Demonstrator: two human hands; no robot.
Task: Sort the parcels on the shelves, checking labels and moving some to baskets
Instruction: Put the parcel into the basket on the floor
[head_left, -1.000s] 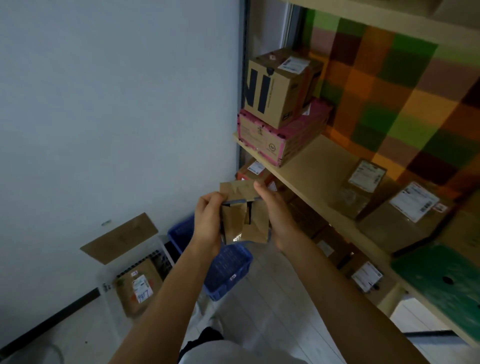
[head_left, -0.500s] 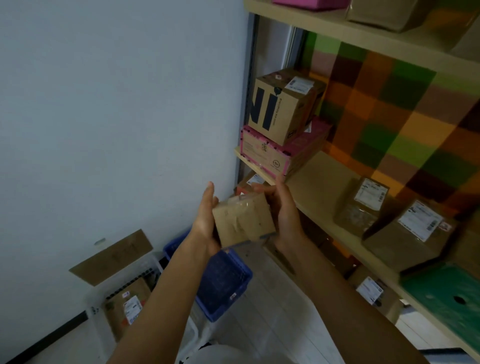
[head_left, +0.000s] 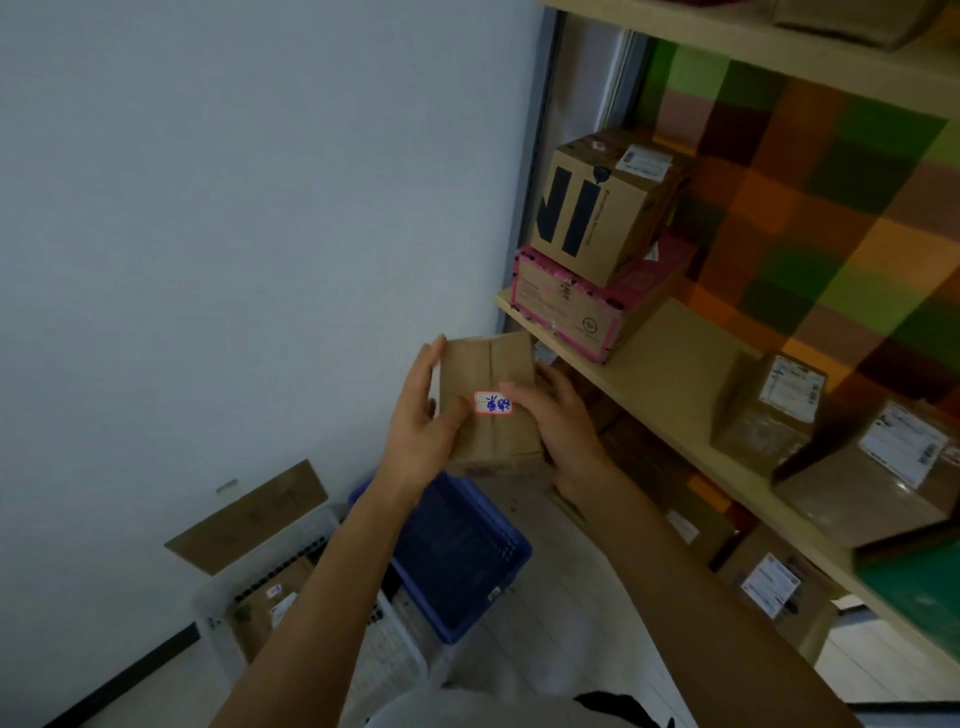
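Two hands held small brown parcel (head_left: 488, 364) in air, in front of shelf (head_left: 670, 364) edge, above blue basket (head_left: 511, 558). Side with handwritten label (head_left: 492, 404) faced camera, probably for reading. Left hand (head_left: 421, 431) gripped left side, thumb on front. Right hand (head_left: 558, 421) gripped right side, thumb just beside label, not covering it. White basket (head_left: 213, 613) next to blue one already had parcel inside; both looked like possible destinations. Other labelled boxes sat on shelf.
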